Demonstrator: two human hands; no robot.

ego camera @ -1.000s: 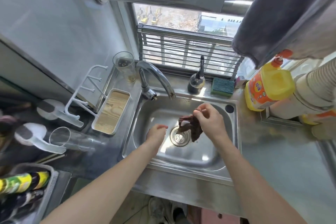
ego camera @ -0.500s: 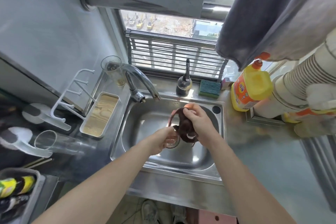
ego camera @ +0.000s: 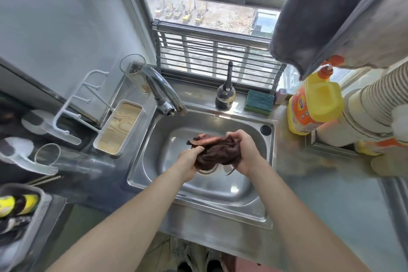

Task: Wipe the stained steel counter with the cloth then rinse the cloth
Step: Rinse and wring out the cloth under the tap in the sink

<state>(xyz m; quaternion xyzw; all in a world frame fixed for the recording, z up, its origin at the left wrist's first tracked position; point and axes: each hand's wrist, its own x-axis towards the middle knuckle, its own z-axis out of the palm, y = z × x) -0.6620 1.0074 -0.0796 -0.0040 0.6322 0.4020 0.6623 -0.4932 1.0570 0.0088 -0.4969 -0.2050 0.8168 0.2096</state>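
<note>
A dark brown cloth [ego camera: 217, 152], bunched and wet-looking, hangs over the middle of the steel sink [ego camera: 220, 192]. My left hand [ego camera: 188, 164] grips its left side and my right hand [ego camera: 245, 154] grips its right side, both above the drain, which the cloth hides. The faucet [ego camera: 164, 93] arches from the back left, its spout ending left of the cloth; no water stream is visible. The steel counter [ego camera: 326, 201] runs to the right of the sink.
A yellow detergent bottle [ego camera: 313, 106] and a stack of paper cups [ego camera: 371, 112] stand at the right. A green sponge [ego camera: 259, 102] and a dark dispenser [ego camera: 225, 93] sit behind the sink. A wood-bottomed tray [ego camera: 120, 127], white rack [ego camera: 77, 104] and glasses lie left.
My left hand came up from the sink floor and took hold of the cloth. Both hands now hold it bunched between them, and the view moved closer to the sink.
</note>
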